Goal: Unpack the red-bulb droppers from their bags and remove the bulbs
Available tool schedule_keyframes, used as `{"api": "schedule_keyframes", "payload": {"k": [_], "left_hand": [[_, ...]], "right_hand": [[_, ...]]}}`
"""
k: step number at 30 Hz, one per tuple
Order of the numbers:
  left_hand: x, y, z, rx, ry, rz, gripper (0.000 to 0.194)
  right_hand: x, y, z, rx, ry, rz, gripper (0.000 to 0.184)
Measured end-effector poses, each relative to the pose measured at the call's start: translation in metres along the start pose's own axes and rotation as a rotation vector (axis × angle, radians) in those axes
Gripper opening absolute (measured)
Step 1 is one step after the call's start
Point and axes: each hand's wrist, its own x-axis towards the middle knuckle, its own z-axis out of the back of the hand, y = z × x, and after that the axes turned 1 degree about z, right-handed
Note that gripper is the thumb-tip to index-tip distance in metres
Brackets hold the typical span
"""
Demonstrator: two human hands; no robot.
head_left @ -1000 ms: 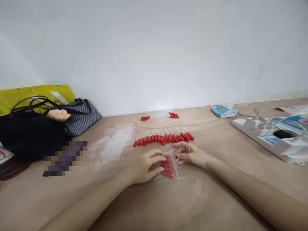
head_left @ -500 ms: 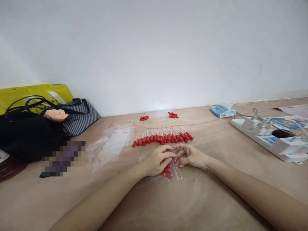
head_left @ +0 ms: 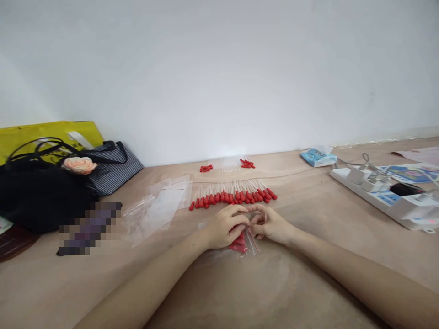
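Observation:
A clear zip-lock bag (head_left: 253, 247) with a red-lined seal lies between my hands, and red rubber bulbs (head_left: 238, 244) show inside it. My left hand (head_left: 226, 227) covers much of the bag, its fingers closed on the edge near the seal. From the other side my right hand (head_left: 270, 224) pinches the same seal, its fingertips meeting those of the left. Just beyond my hands runs a row of droppers (head_left: 233, 196) with red bulbs toward me and thin pale stems pointing away.
Flat empty plastic bags (head_left: 164, 203) lie to the left. At the wall sit more red-bulbed droppers (head_left: 247, 163). A tissue pack (head_left: 318, 157) and a white power strip (head_left: 380, 196) with plugs are on the right. A striped bag (head_left: 113, 169) and yellow bag (head_left: 82, 130) stand left.
My right fingers have curled in closer to the seal, and the bag's sealed edge has tilted slightly. My left hand stays nearly in place; the whole view has shifted a little.

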Motion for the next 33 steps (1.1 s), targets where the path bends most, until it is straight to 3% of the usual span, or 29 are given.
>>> {"api": "schedule_keyframes", "payload": {"k": [5,10,14,18,22,25,33], "left_hand": [[0.003,0.007,0.004,0.301,0.009,-0.252,0.022],[0.002,0.01,0.001,0.327,-0.01,-0.261,0.025],[-0.001,0.013,-0.001,0.271,-0.02,-0.171,0.026],[-0.003,0.014,-0.001,0.233,-0.019,-0.148,0.027],[-0.003,0.015,0.001,0.25,-0.037,-0.16,0.027],[-0.001,0.015,0.004,0.298,-0.016,-0.196,0.022],[0.0,0.015,0.001,0.338,-0.033,-0.242,0.019]], "right_hand": [[0.001,0.001,-0.004,-0.014,-0.094,-0.011,0.05],[-0.001,-0.001,0.0,-0.14,0.03,0.117,0.022],[-0.007,0.0,0.003,-0.555,0.076,0.448,0.014],[-0.008,-0.001,0.004,-1.171,-0.071,0.924,0.012],[-0.003,-0.004,0.005,-1.487,-0.198,1.254,0.02],[-0.001,-0.005,0.007,-1.559,-0.194,1.323,0.019],[-0.003,-0.004,0.003,-1.585,-0.205,1.33,0.021]]}}
